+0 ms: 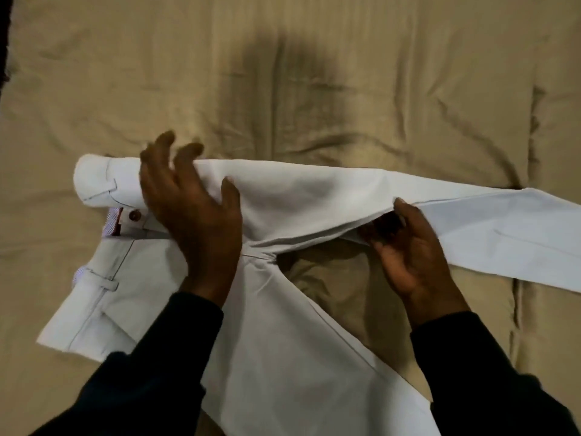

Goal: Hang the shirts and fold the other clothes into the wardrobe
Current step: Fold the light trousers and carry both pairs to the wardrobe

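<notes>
White trousers (298, 199) lie spread on a tan bed sheet (283, 73), waistband to the left with a brown button showing, one leg running right and the other toward me. My left hand (191, 215) rests on the upper hip part near the waistband, fingers spread and mostly straight, thumb pressing the cloth. My right hand (408, 247) pinches the lifted inner edge of the far leg, thumb on top and fingers curled under the fabric. That leg is raised off the sheet between my hands.
The tan sheet covers the whole view, wrinkled, with a dark shadow patch (283, 58) at the top middle. A dark edge (4, 42) shows at the far left. Dark sleeves cover both forearms.
</notes>
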Action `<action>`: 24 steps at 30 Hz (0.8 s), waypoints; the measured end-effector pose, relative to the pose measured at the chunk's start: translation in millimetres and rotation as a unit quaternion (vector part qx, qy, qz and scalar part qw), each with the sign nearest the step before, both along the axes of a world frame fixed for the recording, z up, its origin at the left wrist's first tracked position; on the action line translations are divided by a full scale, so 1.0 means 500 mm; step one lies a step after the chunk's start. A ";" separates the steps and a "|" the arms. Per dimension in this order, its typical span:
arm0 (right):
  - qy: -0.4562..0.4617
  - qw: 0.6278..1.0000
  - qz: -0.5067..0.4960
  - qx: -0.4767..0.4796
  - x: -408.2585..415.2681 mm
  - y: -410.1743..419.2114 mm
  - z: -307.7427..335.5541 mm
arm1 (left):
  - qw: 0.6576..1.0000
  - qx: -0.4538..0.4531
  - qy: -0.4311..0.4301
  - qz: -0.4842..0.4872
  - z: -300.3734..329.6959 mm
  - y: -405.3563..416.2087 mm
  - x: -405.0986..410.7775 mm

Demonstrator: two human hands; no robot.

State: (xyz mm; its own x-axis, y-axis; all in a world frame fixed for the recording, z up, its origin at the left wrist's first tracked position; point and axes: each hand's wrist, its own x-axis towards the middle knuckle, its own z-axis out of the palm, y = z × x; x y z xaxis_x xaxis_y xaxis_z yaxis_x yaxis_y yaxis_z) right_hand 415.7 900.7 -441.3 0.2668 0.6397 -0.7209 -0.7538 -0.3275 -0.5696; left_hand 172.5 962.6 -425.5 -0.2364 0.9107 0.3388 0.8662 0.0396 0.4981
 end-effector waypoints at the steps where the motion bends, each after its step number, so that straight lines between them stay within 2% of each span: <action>1: 0.049 0.998 -0.027 0.036 0.003 -0.001 -0.002 | 0.997 -0.001 0.023 -0.069 0.003 0.017 0.001; 2: 0.090 0.992 -0.053 0.065 0.005 -0.001 -0.007 | 0.992 -0.038 0.033 -0.113 0.000 0.039 0.000; 4: 0.147 0.979 -0.116 0.078 0.002 -0.003 -0.018 | 0.966 -0.209 0.029 -0.152 -0.003 0.093 0.005; 6: 0.163 0.974 -0.150 0.053 -0.007 -0.011 -0.036 | 0.895 -0.375 0.084 -0.228 -0.006 0.146 0.015; 8: 0.171 0.973 -0.149 0.043 -0.012 -0.021 -0.046 | 0.805 -0.476 0.106 -0.338 0.005 0.180 0.040; 10: 0.185 0.975 -0.113 0.053 -0.018 -0.025 -0.041 | 0.722 -0.547 0.078 -0.416 0.012 0.184 0.081; 13: 0.209 0.971 -0.073 0.092 -0.017 -0.025 -0.023 | 0.631 -0.609 0.028 -0.479 0.008 0.149 0.158; 15: 0.179 0.976 -0.086 0.091 -0.008 -0.039 -0.025 | 0.574 -0.664 -0.018 -0.480 -0.007 0.127 0.197; 19: 0.146 0.969 -0.171 0.101 0.050 -0.066 -0.033 | 0.472 -0.746 -0.120 -0.455 -0.031 0.099 0.192; 20: 0.124 0.973 -0.168 0.104 0.069 -0.059 -0.031 | 0.463 -0.752 -0.143 -0.447 -0.035 0.093 0.187; 21: 0.105 0.976 -0.153 0.112 0.085 -0.047 -0.022 | 0.477 -0.742 -0.166 -0.441 -0.034 0.088 0.185; 22: 0.099 0.977 -0.138 0.129 0.099 -0.031 -0.010 | 0.520 -0.709 -0.188 -0.437 -0.030 0.088 0.184; 24: 0.119 0.968 -0.143 0.167 0.131 -0.001 0.019 | 0.667 -0.565 -0.240 -0.422 -0.017 0.098 0.189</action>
